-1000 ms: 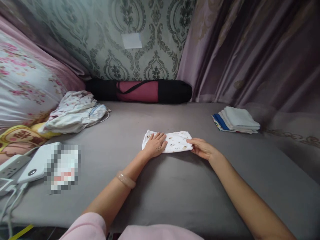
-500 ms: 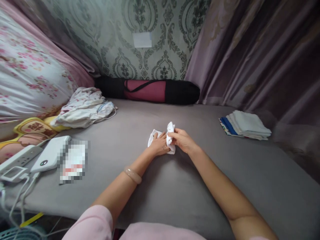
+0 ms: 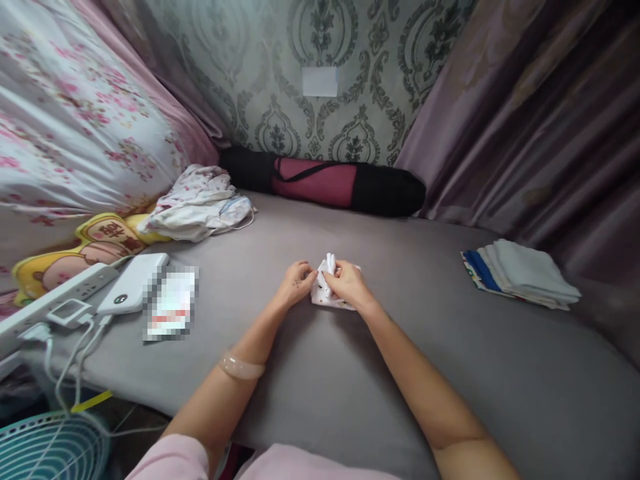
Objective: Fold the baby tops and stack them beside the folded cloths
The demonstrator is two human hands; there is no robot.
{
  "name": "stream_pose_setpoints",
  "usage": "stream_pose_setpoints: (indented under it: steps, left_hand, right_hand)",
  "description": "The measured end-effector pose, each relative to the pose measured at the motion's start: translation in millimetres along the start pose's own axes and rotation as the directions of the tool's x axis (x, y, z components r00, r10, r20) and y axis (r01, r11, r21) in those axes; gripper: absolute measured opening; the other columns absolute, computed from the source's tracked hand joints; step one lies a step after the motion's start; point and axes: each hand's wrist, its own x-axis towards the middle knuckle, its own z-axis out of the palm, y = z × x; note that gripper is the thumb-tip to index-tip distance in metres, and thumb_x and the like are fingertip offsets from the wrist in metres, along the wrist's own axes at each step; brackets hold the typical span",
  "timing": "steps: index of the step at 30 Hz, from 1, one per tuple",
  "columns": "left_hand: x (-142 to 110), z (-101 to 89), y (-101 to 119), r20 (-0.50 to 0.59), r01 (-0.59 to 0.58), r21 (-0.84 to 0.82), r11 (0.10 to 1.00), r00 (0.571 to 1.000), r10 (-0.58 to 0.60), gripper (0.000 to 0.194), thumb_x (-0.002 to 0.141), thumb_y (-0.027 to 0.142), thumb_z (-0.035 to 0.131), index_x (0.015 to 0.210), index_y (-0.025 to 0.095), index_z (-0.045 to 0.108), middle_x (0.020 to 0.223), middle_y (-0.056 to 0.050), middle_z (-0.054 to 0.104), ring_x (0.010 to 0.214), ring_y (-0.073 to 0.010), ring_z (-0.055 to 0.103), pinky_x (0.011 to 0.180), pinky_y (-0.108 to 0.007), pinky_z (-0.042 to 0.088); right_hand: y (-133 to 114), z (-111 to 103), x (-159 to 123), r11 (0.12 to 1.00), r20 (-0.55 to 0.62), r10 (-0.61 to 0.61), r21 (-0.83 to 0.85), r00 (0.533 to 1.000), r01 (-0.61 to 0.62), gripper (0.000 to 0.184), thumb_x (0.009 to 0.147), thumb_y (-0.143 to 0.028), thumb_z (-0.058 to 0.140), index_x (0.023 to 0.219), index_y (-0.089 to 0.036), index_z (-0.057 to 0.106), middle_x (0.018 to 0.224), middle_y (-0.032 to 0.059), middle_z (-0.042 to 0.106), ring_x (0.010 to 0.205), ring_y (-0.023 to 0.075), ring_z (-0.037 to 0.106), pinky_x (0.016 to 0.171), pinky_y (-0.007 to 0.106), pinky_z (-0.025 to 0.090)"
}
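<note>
A small white cloth with little printed spots (image 3: pixel 323 288) lies bunched on the grey bed sheet (image 3: pixel 350 373) in the middle of the view. My left hand (image 3: pixel 296 280) pinches its left side with curled fingers. My right hand (image 3: pixel 346 283) grips its right side, fingers closed over the fabric, and part of the cloth is hidden under it. A pale bangle (image 3: pixel 241 367) sits on my left wrist.
A stack of folded cloths (image 3: pixel 523 273) lies at the right. A loose pile of clothes (image 3: pixel 200 212) and a rolled dark mat bag (image 3: pixel 325 181) lie at the back. A power strip (image 3: pixel 60 300), a white power bank (image 3: pixel 134 283) and cables sit at the left edge, a fan (image 3: pixel 50 447) below.
The cloth lay flat and long a second ago; my right hand folded its right end over to the left, and both hands now hold it bunched small. The view shifted left and down.
</note>
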Motion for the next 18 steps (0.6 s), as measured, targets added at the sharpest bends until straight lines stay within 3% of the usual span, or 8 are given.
stream_pose_setpoints:
  steps: [3, 6, 8, 11, 15, 18]
  left_hand:
    - [-2, 2.6, -3, 0.021, -0.023, 0.043, 0.999, 1.0, 0.022, 0.021, 0.084, 0.026, 0.051, 0.075, 0.018, 0.068, 0.11, -0.011, 0.068, 0.121, -0.0238, 0.055, 0.106, -0.039, 0.038]
    - [-2, 4.2, -1, 0.049, -0.05, 0.108, 0.993, 0.998, 0.045, 0.027, 0.087, 0.028, 0.048, 0.073, 0.019, 0.07, 0.108, -0.009, 0.07, 0.118, -0.023, 0.056, 0.108, -0.039, 0.035]
    - [-2, 4.3, 2, 0.063, -0.034, 0.138, 0.99, 0.998, 0.025, 0.036, 0.091, 0.031, 0.042, 0.071, 0.02, 0.071, 0.106, -0.009, 0.07, 0.116, -0.0226, 0.056, 0.108, -0.038, 0.035]
    - [-4, 4.4, 5, 0.066, 0.004, 0.153, 0.988, 0.998, -0.014, 0.047, 0.094, 0.037, 0.036, 0.069, 0.02, 0.072, 0.103, -0.009, 0.071, 0.115, -0.0224, 0.056, 0.108, -0.038, 0.035]
    - [-10, 4.9, 5, 0.05, 0.03, 0.148, 0.989, 0.998, -0.038, 0.033, 0.084, 0.048, 0.057, 0.078, 0.02, 0.073, 0.118, -0.01, 0.065, 0.124, -0.0262, 0.049, 0.109, -0.041, 0.033]
    - [-13, 4.1, 6, 0.072, 0.059, 0.138, 0.989, 0.995, -0.07, 0.026, 0.077, 0.044, 0.066, 0.08, 0.019, 0.071, 0.128, -0.011, 0.059, 0.129, -0.0292, 0.043, 0.108, -0.044, 0.033]
  right_hand:
    - [-4, 11, -2, 0.984, -0.024, -0.039, -0.175, 0.999, 0.034, 0.026, 0.083, -0.033, 0.057, 0.101, -0.016, 0.065, 0.088, 0.0099, 0.072, 0.088, 0.0225, 0.067, 0.073, 0.027, 0.047]
    - [-5, 15, -4, 0.971, 0.01, -0.102, -0.218, 0.995, 0.102, 0.024, 0.089, -0.027, 0.049, 0.101, -0.015, 0.065, 0.097, 0.0151, 0.071, 0.097, 0.0252, 0.066, 0.082, 0.031, 0.046]
    - [-3, 13, -4, 0.992, 0.054, -0.066, -0.105, 0.996, 0.071, 0.023, 0.09, -0.024, 0.046, 0.099, -0.016, 0.066, 0.091, 0.0131, 0.072, 0.088, 0.023, 0.068, 0.078, 0.03, 0.048]
    - [-1, 5, -3, 0.97, 0.165, 0.068, 0.22, 0.984, -0.104, 0.022, 0.088, -0.023, 0.052, 0.107, -0.018, 0.062, 0.077, 0.0065, 0.07, 0.064, 0.0173, 0.066, 0.063, 0.026, 0.051]
    - [1, -16, -4, 0.827, 0.326, 0.125, 0.487, 0.937, -0.28, 0.023, 0.085, -0.02, 0.057, 0.108, -0.018, 0.057, 0.076, 0.0048, 0.07, 0.062, 0.0149, 0.066, 0.059, 0.026, 0.054]
    - [6, -31, -2, 0.849, 0.224, 0.122, 0.481, 0.967, -0.219, 0.016, 0.088, -0.017, 0.049, 0.102, -0.017, 0.057, 0.088, 0.0094, 0.071, 0.068, 0.0154, 0.069, 0.063, 0.028, 0.056]
